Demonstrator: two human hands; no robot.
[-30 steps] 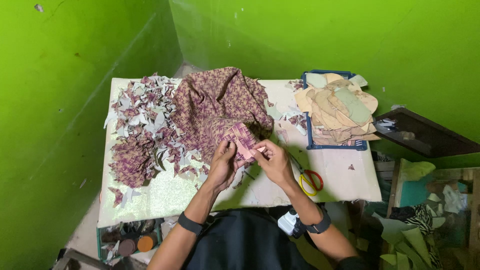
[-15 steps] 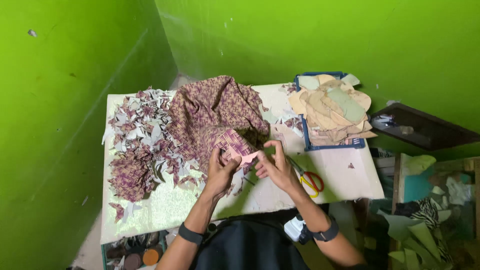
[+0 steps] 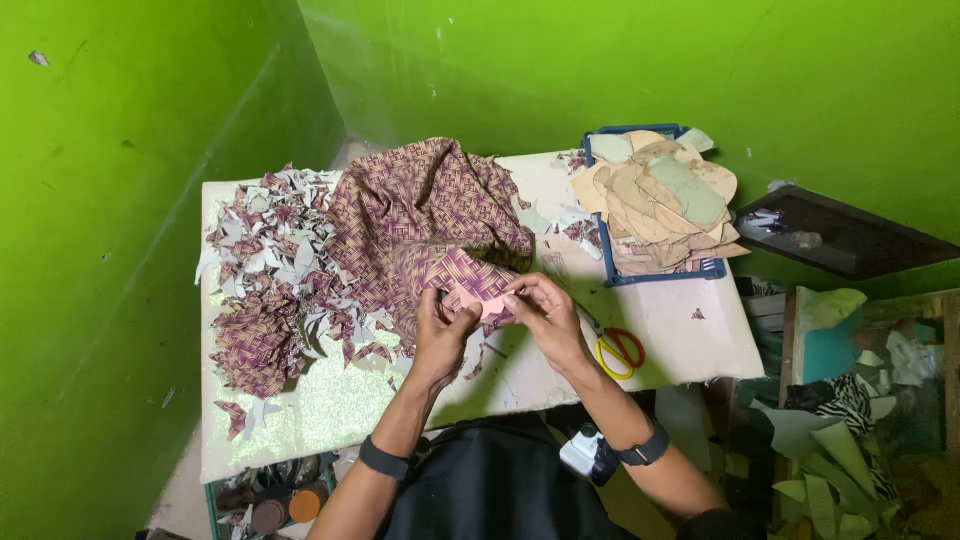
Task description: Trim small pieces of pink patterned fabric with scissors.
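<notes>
Bright green walls (image 3: 620,70) meeting in a corner, white worktable (image 3: 330,410), dark side shelf (image 3: 850,235)

Bright, even light falls from above on my worktop (image 3: 700,330), with faint glare off its pale near left corner. My hands (image 3: 495,320) cast only soft shadows. Everything looks sharp; walls bend slightly toward the edges.

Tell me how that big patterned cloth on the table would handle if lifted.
The patterned cloth lies in soft folds, so it would probably hang floppy. It looks thin, so likely light. Its edge runs under both hands, and scraps beside it might drag along.
</notes>
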